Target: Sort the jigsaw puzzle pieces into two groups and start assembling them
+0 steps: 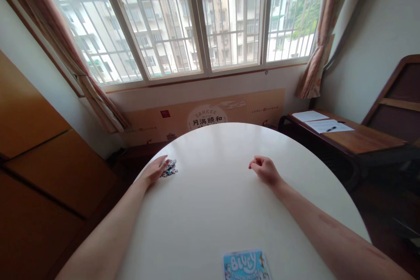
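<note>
On the left part of the round white table (210, 210), my left hand (155, 170) lies beside a small pile of puzzle pieces (169, 168), its fingers extended along the pile's left side. My right hand (265, 169) rests on the right half of the table with its fingers curled in. Whether it holds anything small is hidden. Near the bottom edge of the view lies a light blue "Bluey" box or booklet (246, 265), partly cut off by the frame.
Beyond the table stand a printed cardboard panel (151, 122) and a barred window. To the right, a wooden side table (357, 138) bears papers (310, 116) and a pen (331, 129). Wooden cabinets (39, 148) are at left.
</note>
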`<state>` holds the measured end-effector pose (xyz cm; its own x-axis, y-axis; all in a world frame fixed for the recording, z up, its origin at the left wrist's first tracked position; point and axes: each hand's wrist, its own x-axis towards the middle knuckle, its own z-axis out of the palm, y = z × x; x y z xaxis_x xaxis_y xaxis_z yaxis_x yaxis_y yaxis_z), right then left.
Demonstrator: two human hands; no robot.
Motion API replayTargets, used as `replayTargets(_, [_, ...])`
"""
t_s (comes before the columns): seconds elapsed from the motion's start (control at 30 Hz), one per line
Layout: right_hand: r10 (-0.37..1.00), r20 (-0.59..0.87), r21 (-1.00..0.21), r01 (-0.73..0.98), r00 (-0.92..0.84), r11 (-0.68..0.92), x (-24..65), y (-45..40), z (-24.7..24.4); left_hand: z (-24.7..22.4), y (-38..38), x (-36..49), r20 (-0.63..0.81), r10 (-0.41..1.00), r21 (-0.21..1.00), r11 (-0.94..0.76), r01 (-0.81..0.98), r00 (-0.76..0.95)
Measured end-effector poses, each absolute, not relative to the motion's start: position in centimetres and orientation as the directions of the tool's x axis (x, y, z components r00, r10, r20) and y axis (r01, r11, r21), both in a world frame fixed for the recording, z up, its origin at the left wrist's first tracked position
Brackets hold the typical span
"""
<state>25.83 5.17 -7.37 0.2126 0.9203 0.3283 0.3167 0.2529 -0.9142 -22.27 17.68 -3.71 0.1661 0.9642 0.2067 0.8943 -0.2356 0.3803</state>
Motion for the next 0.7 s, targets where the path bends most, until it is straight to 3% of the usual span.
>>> replayTargets(0.4, [0.932,0.296,-0.913,0.348,0.211,0.211,25.4,5.7,-7.7,-3.5,17.0,-19.9,0.126,0.894,0.288,-0.449,0.846,0.431])
replayTargets(0.7, [0.932,0.294,-0.914,0.347,0.21,0.211,25.4,5.8,-7.6,-3.6,15.4,-16.6,0.144,0.877,0.351,-0.478,0.805,0.457])
